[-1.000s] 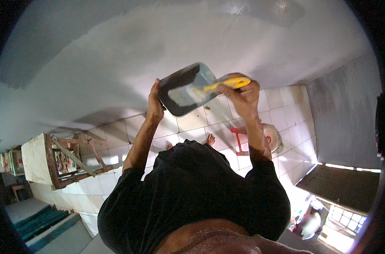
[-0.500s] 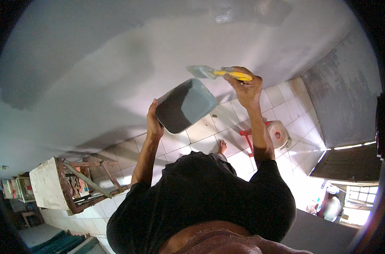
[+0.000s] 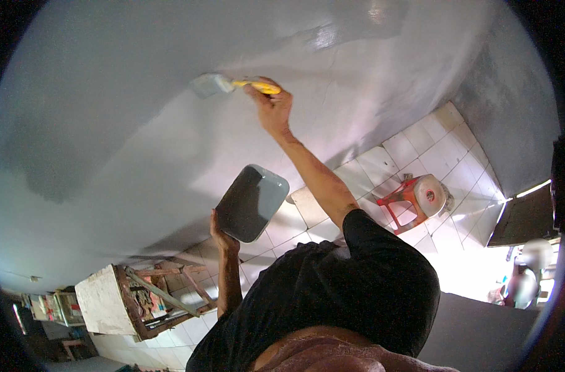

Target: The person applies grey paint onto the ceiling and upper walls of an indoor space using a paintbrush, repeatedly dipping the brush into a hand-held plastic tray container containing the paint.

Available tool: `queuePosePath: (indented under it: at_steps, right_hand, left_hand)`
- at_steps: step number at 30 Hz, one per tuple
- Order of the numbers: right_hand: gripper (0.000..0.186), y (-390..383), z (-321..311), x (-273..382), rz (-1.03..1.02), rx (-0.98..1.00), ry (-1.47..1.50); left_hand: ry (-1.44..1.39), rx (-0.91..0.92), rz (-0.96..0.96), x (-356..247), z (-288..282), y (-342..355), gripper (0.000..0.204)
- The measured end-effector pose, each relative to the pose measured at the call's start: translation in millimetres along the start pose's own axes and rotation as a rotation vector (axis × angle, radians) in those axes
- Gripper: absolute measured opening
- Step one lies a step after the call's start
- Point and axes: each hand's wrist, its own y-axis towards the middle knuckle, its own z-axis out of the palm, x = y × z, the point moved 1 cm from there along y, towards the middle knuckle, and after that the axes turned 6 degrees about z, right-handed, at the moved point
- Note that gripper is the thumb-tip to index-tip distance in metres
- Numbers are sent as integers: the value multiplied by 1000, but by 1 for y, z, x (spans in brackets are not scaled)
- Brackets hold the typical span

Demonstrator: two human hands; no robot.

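My right hand (image 3: 273, 106) grips the yellow handle of a wide paintbrush (image 3: 215, 84). Its bristles, pale with grey paint, are at the wall (image 3: 164, 133), near the border between darker grey paint and the lighter surface. Slight blur hides whether every bristle touches. Lower down, my left hand (image 3: 223, 234) is wrapped round the near left edge of a rectangular paint tub (image 3: 252, 201). Grey paint shows inside the tub, part of it in dark shadow. The tub is held tilted in front of my body, apart from the brush.
A red plastic stool (image 3: 412, 201) with a pale round top stands on the white tiled floor (image 3: 419, 139) at right. At lower left is a worn wooden table (image 3: 108, 302) with crossed legs. Another grey wall (image 3: 518, 118) meets the floor at right. People, blurred, are near the bright doorway.
My right hand has carried the brush up and left, from above the tub to the wall. My left hand and the tub are lower in view. The whole view has shifted.
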Motion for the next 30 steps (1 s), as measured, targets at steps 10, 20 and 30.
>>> queuePosePath:
  at_steps: [10, 20, 30]
  right_hand:
    - [13, 74, -145, 65, -529, -647, -360]
    - [25, -45, 27, 26, -447, 63, -337]
    - [14, 58, -122, 21, -505, -409, -350]
  left_hand:
    - [-77, -19, 29, -19, 0, -3, 57]
    - [-2, -12, 64, -24, -12, -19, 59]
    - [-59, 53, 51, -19, -13, -21, 61]
